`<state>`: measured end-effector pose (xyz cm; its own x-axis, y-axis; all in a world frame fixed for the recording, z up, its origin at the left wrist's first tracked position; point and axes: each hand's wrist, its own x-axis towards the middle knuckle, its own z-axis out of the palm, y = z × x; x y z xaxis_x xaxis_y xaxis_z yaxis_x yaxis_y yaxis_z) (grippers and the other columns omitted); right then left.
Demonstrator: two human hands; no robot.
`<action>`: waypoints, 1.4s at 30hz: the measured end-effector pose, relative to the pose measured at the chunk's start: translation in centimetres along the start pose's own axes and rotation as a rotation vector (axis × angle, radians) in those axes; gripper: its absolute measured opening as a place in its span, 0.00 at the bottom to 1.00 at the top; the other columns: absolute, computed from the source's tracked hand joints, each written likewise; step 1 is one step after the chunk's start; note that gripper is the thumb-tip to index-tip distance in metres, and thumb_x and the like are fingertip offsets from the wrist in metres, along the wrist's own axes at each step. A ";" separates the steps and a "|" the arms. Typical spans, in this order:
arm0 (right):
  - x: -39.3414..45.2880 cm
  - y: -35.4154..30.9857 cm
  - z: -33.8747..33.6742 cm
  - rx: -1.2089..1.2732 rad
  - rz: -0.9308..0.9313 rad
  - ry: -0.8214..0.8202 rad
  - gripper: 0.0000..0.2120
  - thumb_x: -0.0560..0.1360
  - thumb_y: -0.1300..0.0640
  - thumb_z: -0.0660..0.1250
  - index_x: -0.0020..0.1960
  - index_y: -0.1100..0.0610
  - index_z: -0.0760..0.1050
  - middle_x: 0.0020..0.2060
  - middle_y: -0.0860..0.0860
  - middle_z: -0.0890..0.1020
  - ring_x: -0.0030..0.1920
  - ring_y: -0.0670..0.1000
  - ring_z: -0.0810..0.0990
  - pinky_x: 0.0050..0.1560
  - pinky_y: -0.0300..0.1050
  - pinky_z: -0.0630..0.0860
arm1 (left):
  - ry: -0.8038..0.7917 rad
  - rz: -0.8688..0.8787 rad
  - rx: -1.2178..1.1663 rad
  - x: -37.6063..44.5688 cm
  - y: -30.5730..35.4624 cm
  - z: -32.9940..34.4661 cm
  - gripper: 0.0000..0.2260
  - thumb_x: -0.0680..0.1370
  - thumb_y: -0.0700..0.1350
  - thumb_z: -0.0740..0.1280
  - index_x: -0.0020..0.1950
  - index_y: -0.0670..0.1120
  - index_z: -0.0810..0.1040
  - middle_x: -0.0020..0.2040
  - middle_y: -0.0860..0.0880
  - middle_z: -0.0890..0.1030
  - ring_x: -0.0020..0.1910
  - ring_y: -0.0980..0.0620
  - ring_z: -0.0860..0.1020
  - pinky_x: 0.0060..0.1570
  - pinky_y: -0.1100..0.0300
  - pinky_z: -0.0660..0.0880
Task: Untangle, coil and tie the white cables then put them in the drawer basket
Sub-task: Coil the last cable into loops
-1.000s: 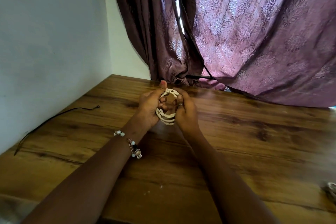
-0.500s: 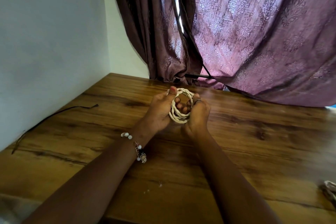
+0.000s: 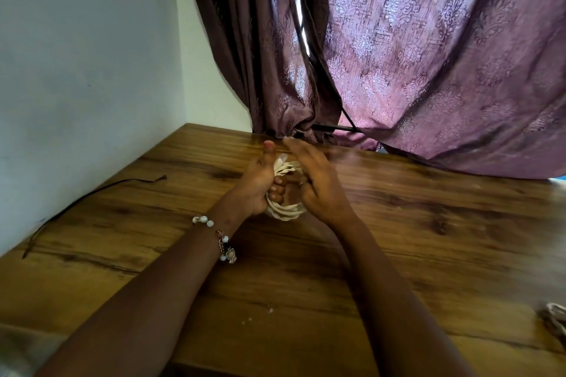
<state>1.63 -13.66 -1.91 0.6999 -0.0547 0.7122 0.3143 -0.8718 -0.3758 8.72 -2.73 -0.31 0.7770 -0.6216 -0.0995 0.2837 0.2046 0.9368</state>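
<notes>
Left hand (image 3: 255, 190) gripping coiled white cable (image 3: 284, 212); right hand (image 3: 318, 190) fingers now straightened, wrapping on, tie unfinished

cable coil (image 3: 283, 190): a cream-white cable wound into a small ring of several loops, the strands lying close together.
pose: stood roughly on edge above the wooden table, upper strands fanned apart near the top, lower strands bunched in a curve at the bottom.
hold: gripped between both hands; left-hand fingers curled through its middle, the right hand covering its right side.
second bundle (image 3: 556, 320): pale cable lay at the table's right edge, blurred and partly cut off.
</notes>
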 end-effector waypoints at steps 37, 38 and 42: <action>0.5 -1.4 -1.2 0.567 0.472 0.243 0.12 0.77 0.73 0.57 0.48 0.62 0.77 0.38 0.53 0.80 0.36 0.40 0.79 0.37 0.34 0.75 | -0.115 0.102 0.108 -0.6 0.5 0.2 0.16 0.80 0.42 0.62 0.35 0.41 0.81 0.26 0.43 0.75 0.15 0.57 0.64 0.17 0.71 0.59; 0.5 -1.4 -1.0 0.555 0.468 0.288 0.13 0.77 0.73 0.56 0.48 0.60 0.76 0.37 0.52 0.79 0.35 0.41 0.77 0.36 0.35 0.74 | -0.113 0.094 0.102 -0.6 0.6 0.1 0.16 0.80 0.42 0.63 0.34 0.41 0.81 0.25 0.44 0.75 0.16 0.56 0.65 0.18 0.71 0.60; 0.5 -0.2 -0.1 0.479 0.458 0.437 0.15 0.76 0.69 0.54 0.45 0.53 0.75 0.39 0.53 0.77 0.38 0.47 0.73 0.38 0.41 0.71 | -0.086 0.065 0.082 -0.6 0.6 0.0 0.13 0.79 0.43 0.64 0.38 0.40 0.81 0.24 0.45 0.76 0.16 0.56 0.67 0.18 0.69 0.65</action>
<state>1.84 -13.53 -1.38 0.5425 -0.6298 0.5559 0.3672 -0.4174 -0.8312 8.48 -2.24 0.31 0.7402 -0.6723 -0.0119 0.1845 0.1861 0.9650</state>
